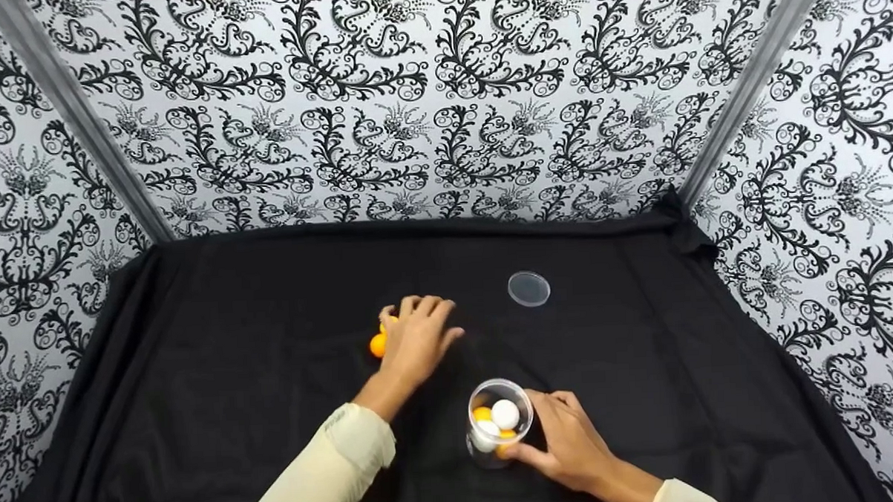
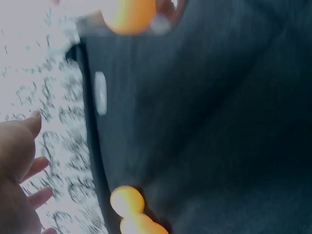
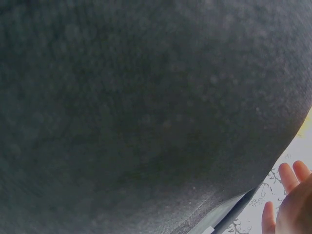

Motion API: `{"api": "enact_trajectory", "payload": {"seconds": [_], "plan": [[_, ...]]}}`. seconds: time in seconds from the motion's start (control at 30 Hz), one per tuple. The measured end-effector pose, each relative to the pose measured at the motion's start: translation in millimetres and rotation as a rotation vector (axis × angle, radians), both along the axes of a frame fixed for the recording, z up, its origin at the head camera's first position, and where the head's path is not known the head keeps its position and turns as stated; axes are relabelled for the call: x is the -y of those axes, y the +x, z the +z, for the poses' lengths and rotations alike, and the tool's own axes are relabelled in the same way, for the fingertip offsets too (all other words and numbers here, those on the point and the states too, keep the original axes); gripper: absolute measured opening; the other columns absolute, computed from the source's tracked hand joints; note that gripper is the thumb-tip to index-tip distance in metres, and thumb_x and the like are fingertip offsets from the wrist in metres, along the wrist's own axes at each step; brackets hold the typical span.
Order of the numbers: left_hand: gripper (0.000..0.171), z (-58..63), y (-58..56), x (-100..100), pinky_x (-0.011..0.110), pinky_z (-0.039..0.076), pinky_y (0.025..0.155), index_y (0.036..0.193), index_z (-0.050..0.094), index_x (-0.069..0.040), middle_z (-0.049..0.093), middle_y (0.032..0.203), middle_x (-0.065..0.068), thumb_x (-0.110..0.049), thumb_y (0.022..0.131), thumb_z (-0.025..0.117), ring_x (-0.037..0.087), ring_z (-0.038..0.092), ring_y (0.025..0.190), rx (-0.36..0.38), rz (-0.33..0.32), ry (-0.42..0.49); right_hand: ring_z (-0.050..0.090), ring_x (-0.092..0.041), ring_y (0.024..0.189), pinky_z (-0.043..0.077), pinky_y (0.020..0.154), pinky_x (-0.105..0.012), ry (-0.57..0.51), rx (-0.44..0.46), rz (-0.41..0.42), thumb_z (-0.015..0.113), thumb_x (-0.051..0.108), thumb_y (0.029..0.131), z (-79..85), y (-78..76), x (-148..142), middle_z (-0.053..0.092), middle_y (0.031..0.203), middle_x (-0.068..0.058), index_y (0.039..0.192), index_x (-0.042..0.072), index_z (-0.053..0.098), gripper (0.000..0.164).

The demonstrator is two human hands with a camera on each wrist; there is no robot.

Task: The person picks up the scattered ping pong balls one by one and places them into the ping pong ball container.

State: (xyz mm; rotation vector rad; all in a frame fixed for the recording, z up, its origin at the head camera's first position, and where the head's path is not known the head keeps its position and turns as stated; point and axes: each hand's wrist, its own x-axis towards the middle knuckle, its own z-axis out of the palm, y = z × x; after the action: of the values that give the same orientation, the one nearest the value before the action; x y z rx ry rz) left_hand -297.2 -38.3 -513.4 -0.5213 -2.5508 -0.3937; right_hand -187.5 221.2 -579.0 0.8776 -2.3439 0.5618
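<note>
Left hand [image 1: 417, 335] at orange balls [image 1: 378, 345] on black cloth [image 1: 258, 376], fingers spread, contact hard to tell; right hand [image 1: 572, 441] grips clear cup [image 1: 486, 460] between thumb and fingers, mixed balls [image 1: 505, 414] inside, disc lid [image 1: 529, 289] beyond

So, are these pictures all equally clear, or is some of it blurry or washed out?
Not equally: in the head view, the patterned wall looks fairly crisp; in the left wrist view, the wall is pale and washed out, and the orange ball at the top edge is soft; in the right wrist view, grainy dark fabric fills most of the frame.
</note>
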Motion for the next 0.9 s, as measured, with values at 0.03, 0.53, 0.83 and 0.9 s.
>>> {"api": "enact_trajectory", "payload": {"seconds": [0.03,0.53,0.83,0.9], "plan": [[0.041,-2.5,-3.9,3,0.067,0.041,0.093,0.125,0.068,-0.022,0.069,0.123,0.0,-0.046,0.092,0.071,0.031,0.059,0.115,0.013,0.017,0.0,0.069,-0.012,0.104,0.041,0.091,-0.032,-0.001,-0.001,-0.001,0.078,0.059,0.079,-0.3,0.2,0,0.069,0.127,0.004,0.136,0.009,0.058,0.079],[0.045,-38.8,-34.5,32,0.076,0.03,0.103,0.132,0.064,-0.021,0.064,0.132,0.007,-0.038,0.091,0.074,0.037,0.052,0.126,0.274,0.197,0.02,0.069,-0.011,0.103,0.041,0.092,-0.032,0.003,0.01,0.0,0.079,0.06,0.078,0.2,0.2,1,0.07,0.124,0.005,0.134,0.009,0.059,0.078],[0.045,-55.1,-38.8,35,0.078,0.028,0.102,0.135,0.062,-0.022,0.067,0.129,0.009,-0.032,0.093,0.073,0.039,0.054,0.122,0.325,0.212,0.034,0.07,-0.012,0.105,0.04,0.093,-0.031,-0.007,0.037,0.006,0.078,0.061,0.079,0.8,-0.5,0,0.07,0.126,0.006,0.135,0.01,0.059,0.078],[0.045,-57.8,-39.2,35,0.078,0.028,0.102,0.136,0.062,-0.023,0.067,0.13,0.009,-0.032,0.094,0.072,0.039,0.054,0.123,0.337,0.212,0.031,0.07,-0.012,0.105,0.04,0.094,-0.032,-0.007,0.035,0.005,0.077,0.061,0.079,0.8,-0.3,-1,0.07,0.126,0.006,0.135,0.01,0.059,0.078]]}}
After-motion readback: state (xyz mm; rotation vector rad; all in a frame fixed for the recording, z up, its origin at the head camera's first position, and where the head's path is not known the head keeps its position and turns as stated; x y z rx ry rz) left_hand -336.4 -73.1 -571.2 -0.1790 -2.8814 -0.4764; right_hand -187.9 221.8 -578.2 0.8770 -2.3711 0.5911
